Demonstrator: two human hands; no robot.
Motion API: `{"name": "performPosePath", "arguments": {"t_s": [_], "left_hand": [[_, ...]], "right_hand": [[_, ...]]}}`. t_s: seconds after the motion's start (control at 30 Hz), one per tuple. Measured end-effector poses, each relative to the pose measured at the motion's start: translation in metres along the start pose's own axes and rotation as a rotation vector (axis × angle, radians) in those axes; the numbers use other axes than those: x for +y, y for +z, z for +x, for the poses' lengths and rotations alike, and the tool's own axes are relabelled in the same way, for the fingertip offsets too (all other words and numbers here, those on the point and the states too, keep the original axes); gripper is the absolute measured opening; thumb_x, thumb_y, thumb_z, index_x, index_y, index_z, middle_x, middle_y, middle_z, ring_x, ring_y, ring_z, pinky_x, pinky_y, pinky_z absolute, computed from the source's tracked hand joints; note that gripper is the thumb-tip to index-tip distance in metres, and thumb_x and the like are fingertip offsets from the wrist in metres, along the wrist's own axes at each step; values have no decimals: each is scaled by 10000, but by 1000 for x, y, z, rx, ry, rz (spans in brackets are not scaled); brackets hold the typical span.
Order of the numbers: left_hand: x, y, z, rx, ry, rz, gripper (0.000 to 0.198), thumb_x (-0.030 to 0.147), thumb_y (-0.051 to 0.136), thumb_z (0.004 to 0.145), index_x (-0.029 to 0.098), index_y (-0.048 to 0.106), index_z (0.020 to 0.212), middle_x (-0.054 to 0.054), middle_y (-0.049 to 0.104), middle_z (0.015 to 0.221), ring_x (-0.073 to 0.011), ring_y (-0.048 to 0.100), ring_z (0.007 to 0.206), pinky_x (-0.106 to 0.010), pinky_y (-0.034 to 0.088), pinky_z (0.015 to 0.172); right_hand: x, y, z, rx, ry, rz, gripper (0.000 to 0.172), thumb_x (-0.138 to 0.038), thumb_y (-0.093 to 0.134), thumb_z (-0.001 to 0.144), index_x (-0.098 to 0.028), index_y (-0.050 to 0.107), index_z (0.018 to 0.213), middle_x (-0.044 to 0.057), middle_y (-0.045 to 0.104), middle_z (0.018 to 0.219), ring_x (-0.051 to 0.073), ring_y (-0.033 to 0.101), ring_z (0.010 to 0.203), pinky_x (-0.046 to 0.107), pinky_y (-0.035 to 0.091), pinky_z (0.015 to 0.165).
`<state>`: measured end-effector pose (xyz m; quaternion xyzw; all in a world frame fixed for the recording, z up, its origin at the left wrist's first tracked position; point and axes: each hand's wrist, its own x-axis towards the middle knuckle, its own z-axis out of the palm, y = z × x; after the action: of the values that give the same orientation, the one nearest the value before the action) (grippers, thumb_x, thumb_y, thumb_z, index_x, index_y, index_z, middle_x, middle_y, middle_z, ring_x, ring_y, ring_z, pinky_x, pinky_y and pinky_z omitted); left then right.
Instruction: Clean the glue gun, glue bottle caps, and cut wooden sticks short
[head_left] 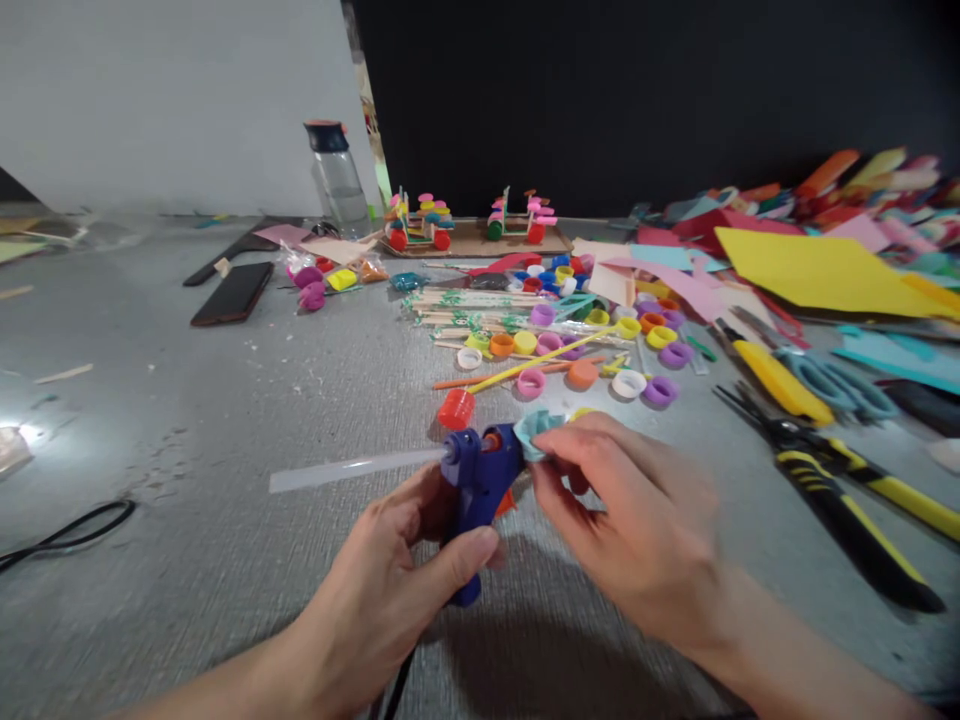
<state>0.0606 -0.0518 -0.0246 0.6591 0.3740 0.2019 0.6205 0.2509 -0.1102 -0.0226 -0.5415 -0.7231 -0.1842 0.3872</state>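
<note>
My left hand [405,560] is wrapped round the handle of a blue hot glue gun [480,490]. From the gun's rear a clear glue stick [352,469] sticks out to the left. My right hand [622,500] pinches a small crumpled light-blue piece [534,432], which looks like paper or foam, close by the gun's front end; whether the nozzle touches it is hidden. Just beyond the gun lies a red bottle cap [456,409]. Part of something yellow shows behind my right fingers.
Coloured bottle caps [582,374], straws and packed sticks [480,305] lie ahead. Pliers [840,480], scissors [832,383] and coloured sheets [817,275] are on the right. A phone [232,294], a water bottle [335,180] and two small wheeled models [420,222] stand or lie farther back.
</note>
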Motion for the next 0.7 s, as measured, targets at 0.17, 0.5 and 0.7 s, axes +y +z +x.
{"name": "performPosePath", "arguments": {"t_s": [0.17,0.5,0.7], "left_hand": [[3,1,0,-22,-41,-58,211,358,688,897,223,720,1055,-6,765,835,-147,640,788,-199,483,646],[9,5,2,48,-26,-39,176,291,690,853,224,728,1012,-7,773,800,-147,652,770,-205,487,659],[7,3,4,71,-22,-30,162,290,696,851,225,727,996,-9,777,803,-155,668,806,-216,508,710]], "right_hand": [[1,-4,-4,24,62,34,73,-64,633,888,-91,665,948,74,693,817,126,639,649,258,536,610],[3,-6,-5,58,-12,-69,81,-46,659,866,-95,663,930,57,693,804,125,660,680,254,535,667],[10,-12,-5,133,25,-179,122,-74,677,865,-147,623,947,5,685,779,111,643,655,236,533,626]]}}
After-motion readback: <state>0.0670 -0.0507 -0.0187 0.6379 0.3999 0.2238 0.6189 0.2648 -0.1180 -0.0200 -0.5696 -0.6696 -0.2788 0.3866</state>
